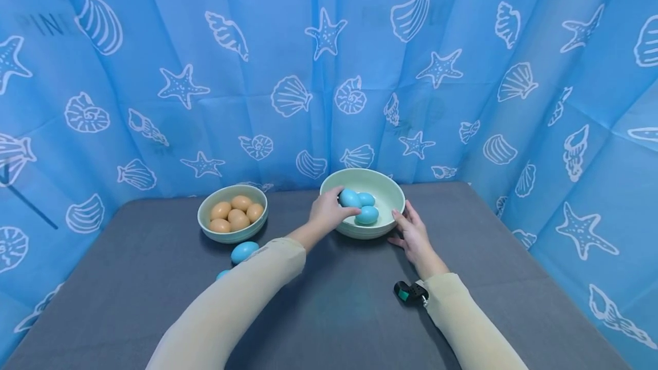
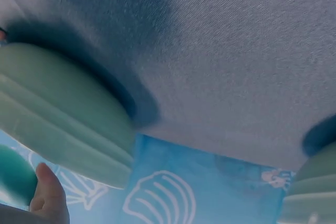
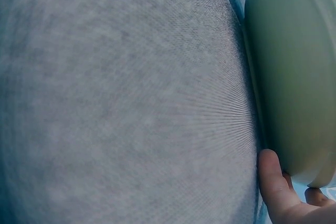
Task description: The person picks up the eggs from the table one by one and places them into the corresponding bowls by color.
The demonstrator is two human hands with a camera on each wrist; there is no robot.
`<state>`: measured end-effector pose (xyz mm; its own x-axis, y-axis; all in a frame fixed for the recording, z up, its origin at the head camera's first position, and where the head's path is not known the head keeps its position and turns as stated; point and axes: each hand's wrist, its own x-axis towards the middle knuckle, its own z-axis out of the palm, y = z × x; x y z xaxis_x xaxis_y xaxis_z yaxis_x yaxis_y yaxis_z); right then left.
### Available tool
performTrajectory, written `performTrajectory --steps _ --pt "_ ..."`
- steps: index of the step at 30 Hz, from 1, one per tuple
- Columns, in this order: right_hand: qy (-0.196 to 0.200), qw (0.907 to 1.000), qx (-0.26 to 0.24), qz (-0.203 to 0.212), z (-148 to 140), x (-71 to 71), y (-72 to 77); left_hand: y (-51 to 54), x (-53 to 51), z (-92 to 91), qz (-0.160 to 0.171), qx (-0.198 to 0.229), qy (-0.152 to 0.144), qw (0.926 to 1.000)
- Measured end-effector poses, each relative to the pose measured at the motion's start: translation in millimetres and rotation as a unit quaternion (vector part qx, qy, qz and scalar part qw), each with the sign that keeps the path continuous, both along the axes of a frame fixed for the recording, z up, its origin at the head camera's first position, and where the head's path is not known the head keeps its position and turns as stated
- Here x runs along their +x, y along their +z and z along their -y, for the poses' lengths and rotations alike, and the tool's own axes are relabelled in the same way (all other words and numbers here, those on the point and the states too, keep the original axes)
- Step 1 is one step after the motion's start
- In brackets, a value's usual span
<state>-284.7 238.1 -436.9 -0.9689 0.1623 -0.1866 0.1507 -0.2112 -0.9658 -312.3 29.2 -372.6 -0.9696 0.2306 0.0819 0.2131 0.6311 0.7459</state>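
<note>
My left hand (image 1: 329, 210) is over the left side of the large pale green bowl (image 1: 388, 190), holding a blue egg (image 1: 350, 197) between thumb and fingers. That held blue egg (image 2: 14, 176) shows above the bowl's rim in the left wrist view. Two more blue eggs (image 1: 367, 215) lie inside the bowl, close to it. On the bowl's right side, my right hand (image 1: 415, 238) grips the wall, thumb at the rim and fingers along the outside. The right wrist view shows its fingers (image 3: 273, 177) against the green bowl (image 3: 294, 77).
A smaller green bowl (image 1: 231, 238) of several brown eggs (image 1: 239, 220) stands left. Before it, a blue egg (image 1: 244, 252) lies on the grey table (image 1: 339, 313); another (image 1: 223, 273) is partly behind my left sleeve. A black device (image 1: 410, 292) is by my right wrist. A blue curtain (image 1: 288, 141) hangs behind.
</note>
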Motion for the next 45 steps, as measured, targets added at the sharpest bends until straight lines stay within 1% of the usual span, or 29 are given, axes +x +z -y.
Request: performTrajectory --steps 4,6,10,13,18,20,22,24,27,30,33,36,39,43,45 --pt "0.001 1.0 0.0 0.0 1 0.4 -0.2 -1.4 -4.6 -3.0 0.004 -0.064 0.012 0.9979" --pt "0.002 1.0 -0.002 -0.001 1 0.2 -0.2 -2.4 -6.2 -4.6 0.013 -0.093 0.015 0.9955" --pt "0.004 1.0 -0.002 -0.002 0 -0.2 0.3 -5.7 -7.0 -10.0 0.029 -0.144 0.011 0.9892" --pt "0.003 1.0 0.0 -0.002 1 -0.6 1.7 -3.7 -6.9 -13.8 0.042 -0.17 0.006 0.9845" --pt "0.001 1.0 0.001 -0.008 4 -1.1 2.5 4.9 -9.3 -16.2 0.073 -0.2 0.005 0.977" --pt "0.003 1.0 0.002 -0.008 5 -0.2 2.4 4.7 -10.2 -16.4 0.081 -0.203 0.003 0.9758" --pt "0.004 1.0 0.002 -0.006 5 0.5 2.4 2.1 -10.9 -16.1 0.085 -0.203 0.002 0.9756" --pt "0.005 1.0 0.001 -0.005 6 0.9 3.0 -1.2 -10.9 -15.0 0.082 -0.197 0.001 0.9769" --pt "0.003 1.0 -0.002 -0.003 7 0.2 3.4 -4.3 -10.6 -12.5 0.078 -0.167 0.0 0.9828" --pt "0.006 1.0 -0.004 -0.001 8 -0.5 3.9 -4.0 -9.8 -8.2 0.082 -0.101 0.004 0.9915" --pt "0.011 0.9999 -0.003 0.003 8 -1.2 3.9 -1.1 -7.9 -1.1 0.081 -0.026 0.013 0.9963" --pt "0.013 0.9999 -0.001 0.006 6 -2.0 3.4 3.8 -5.3 9.0 0.059 0.021 0.013 0.998" --pt "0.014 0.9999 0.0 0.009 3 -2.2 2.9 10.4 0.1 22.2 0.032 0.043 -0.002 0.9986" --pt "0.014 0.9998 0.001 0.015 -2 -1.1 4.2 19.8 12.8 43.3 0.015 0.066 -0.033 0.9972" --pt "0.014 0.9997 0.004 0.017 -4 -0.2 5.7 23.1 20.6 54.4 0.012 0.077 -0.041 0.9961"
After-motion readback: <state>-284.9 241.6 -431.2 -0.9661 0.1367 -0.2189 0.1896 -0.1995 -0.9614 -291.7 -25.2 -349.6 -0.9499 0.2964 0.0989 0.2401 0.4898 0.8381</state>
